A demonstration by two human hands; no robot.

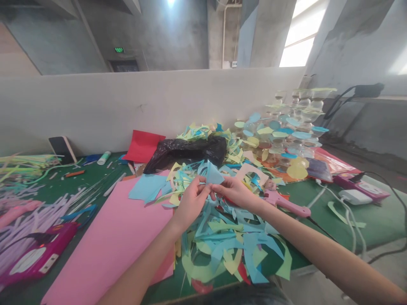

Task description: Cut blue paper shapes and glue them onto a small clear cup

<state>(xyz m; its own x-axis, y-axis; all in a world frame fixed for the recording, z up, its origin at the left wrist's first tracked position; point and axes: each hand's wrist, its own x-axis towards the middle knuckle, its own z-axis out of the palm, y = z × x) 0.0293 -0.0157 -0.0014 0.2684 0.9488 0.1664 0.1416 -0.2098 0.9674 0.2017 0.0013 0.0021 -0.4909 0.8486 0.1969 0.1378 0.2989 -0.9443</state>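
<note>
Fingertips point(203, 183) of the left hand point(190, 202) and of the right hand point(237, 191) meet on the lower edge of a light blue paper piece point(214, 173). Both hands pinch it narrowly, one from each side. The piece stands up above the thumbs, just over the middle of the desk point(375, 224). Under both wrists lies a heap of paper scraps point(229, 241) (mostly blue, yellow and green), spilling to the desk's near edge. A pink glue gun point(288, 205) lies just beside the right forearm, its nose touching the scraps. Left of the heap a large pink sheet point(111, 237) runs to the near edge. Behind the heap, toward the far edge, sits a crumpled black plastic bag point(187, 150), with a red sheet point(143, 146) beside it.
</note>
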